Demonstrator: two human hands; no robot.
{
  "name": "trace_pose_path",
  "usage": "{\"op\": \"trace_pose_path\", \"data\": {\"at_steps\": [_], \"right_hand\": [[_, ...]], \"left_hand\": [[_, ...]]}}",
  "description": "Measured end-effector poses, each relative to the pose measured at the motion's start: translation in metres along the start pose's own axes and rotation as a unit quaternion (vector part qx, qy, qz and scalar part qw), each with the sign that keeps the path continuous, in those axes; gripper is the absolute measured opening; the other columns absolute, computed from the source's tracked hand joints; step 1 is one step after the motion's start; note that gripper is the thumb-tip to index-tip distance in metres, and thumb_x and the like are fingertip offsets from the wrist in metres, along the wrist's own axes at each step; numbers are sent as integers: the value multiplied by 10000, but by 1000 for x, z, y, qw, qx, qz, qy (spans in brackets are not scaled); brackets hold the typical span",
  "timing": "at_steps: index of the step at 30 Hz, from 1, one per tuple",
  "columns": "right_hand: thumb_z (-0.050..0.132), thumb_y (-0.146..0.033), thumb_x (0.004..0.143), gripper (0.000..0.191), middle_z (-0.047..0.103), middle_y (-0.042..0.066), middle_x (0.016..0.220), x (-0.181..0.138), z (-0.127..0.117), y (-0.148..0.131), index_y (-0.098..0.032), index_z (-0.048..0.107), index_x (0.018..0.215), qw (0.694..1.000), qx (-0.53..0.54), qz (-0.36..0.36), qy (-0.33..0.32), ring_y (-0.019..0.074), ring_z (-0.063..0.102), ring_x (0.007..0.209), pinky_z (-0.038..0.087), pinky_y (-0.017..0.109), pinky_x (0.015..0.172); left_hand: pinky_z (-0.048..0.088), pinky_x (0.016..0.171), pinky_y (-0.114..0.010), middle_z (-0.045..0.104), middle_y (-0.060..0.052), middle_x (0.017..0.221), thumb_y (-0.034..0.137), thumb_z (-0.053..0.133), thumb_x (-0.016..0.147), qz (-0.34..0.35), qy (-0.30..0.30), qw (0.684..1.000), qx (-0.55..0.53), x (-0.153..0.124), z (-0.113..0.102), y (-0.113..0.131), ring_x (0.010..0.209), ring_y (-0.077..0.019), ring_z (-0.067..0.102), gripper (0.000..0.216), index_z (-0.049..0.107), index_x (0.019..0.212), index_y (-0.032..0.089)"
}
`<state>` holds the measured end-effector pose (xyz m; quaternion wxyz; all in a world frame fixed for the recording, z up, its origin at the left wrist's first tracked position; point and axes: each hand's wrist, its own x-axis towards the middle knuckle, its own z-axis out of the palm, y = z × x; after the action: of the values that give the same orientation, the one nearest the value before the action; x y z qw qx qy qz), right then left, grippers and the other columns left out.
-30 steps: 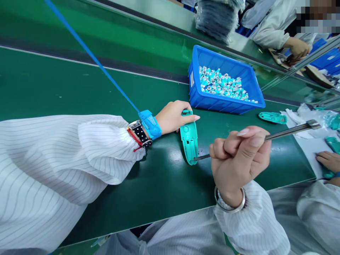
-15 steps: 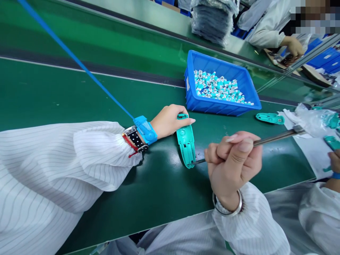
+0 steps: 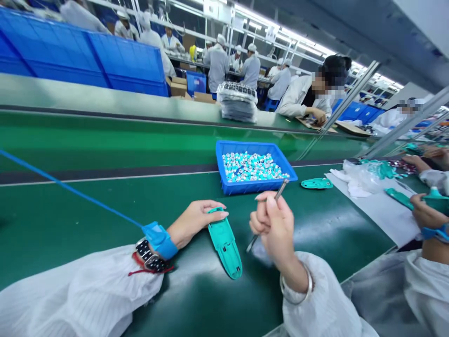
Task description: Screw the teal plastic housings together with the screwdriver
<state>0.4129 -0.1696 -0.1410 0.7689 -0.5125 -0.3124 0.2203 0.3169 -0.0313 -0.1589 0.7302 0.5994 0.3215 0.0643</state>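
Note:
My left hand (image 3: 194,222) rests on the green belt (image 3: 87,210), fingers curled over the top end of a teal plastic shell (image 3: 224,245) that lies flat. My right hand (image 3: 273,224) is a fist round metal tweezers (image 3: 266,217). Their lower tip points down at the belt just right of the shell, clear of it; the upper end sticks up past my fingers. A blue wrist strap (image 3: 159,239) with a blue cord sits on my left wrist beside a watch.
A blue bin (image 3: 255,187) of small teal and silver parts stands beyond my hands. Another teal shell (image 3: 316,183) lies to its right. A co-worker's hand (image 3: 426,215) holds teal parts over white paper (image 3: 379,206) at right. More people work at benches behind.
The view has tipped up to take in the room. My right hand has drawn the tweezers' tip off the shell's lower end and turned them more upright. My left hand still holds the shell.

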Motion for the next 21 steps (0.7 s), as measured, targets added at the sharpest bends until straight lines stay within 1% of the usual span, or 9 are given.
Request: {"op": "trace_pose_path", "data": {"at_steps": [2,3,4,6,8,10,14,18,21], "right_hand": [[423,-391,888,227,312,-100,497,31,-12,-14,-182,500,935,973,-226,-35,28,59,294,377,260,185,387],[418,-363,892,233,423,-65,552,48,-19,-19,-166,520,965,928,-368,-54,21,73,396,440,335,205,446],[410,-319,896,223,540,-13,670,66,-24,-23,-158,540,980,861,-505,-61,-8,92,500,558,406,230,552],[511,-219,839,144,630,59,866,101,-31,-22,-149,597,931,789,-609,-43,-61,138,577,783,431,271,738],[614,-166,761,96,645,94,892,128,-32,-13,-127,629,847,754,-648,-4,-105,176,584,874,431,297,799],[642,-211,762,125,639,85,883,143,-29,1,-112,627,836,718,-681,37,-137,177,590,872,459,325,795],[538,-317,856,220,621,56,950,147,-27,16,-119,599,931,676,-717,68,-154,160,591,888,483,368,808],[425,-227,895,223,621,147,1010,140,-34,4,-108,595,976,672,-727,52,-133,223,572,998,435,342,831],[540,-250,837,230,623,138,1033,141,-38,0,-139,587,1032,670,-724,53,-153,252,561,1027,432,337,831]], "left_hand": [[476,643,-217,665,-23,738,296,805,561,-59,-37,995,-78,-6,-6,2,671,-120,599,395,652,885,131],[486,650,-224,663,-24,738,293,810,556,-83,-48,989,-111,-9,-8,2,668,-121,602,381,653,863,132],[496,652,-232,660,-26,734,290,816,548,-102,-52,984,-138,-11,-8,3,664,-125,604,364,653,832,130],[516,661,-259,644,-25,701,284,827,534,-127,-50,975,-173,-15,-8,4,657,-135,607,337,640,769,129],[532,707,-304,615,-4,675,269,829,538,-124,-49,971,-200,-19,-5,3,673,-137,603,321,615,738,138],[531,760,-371,587,12,667,296,816,567,-99,-77,967,-222,-25,0,1,694,-140,599,320,580,723,145],[503,747,-427,602,-10,692,396,728,680,-40,-190,958,-210,-40,7,1,685,-181,622,336,502,766,162],[463,776,-416,569,23,596,382,651,762,-13,-260,955,-144,-60,7,19,609,-171,625,290,437,798,189],[448,815,-404,565,31,606,332,659,750,-27,-300,949,-94,-73,6,35,585,-137,599,268,440,819,194]]}}
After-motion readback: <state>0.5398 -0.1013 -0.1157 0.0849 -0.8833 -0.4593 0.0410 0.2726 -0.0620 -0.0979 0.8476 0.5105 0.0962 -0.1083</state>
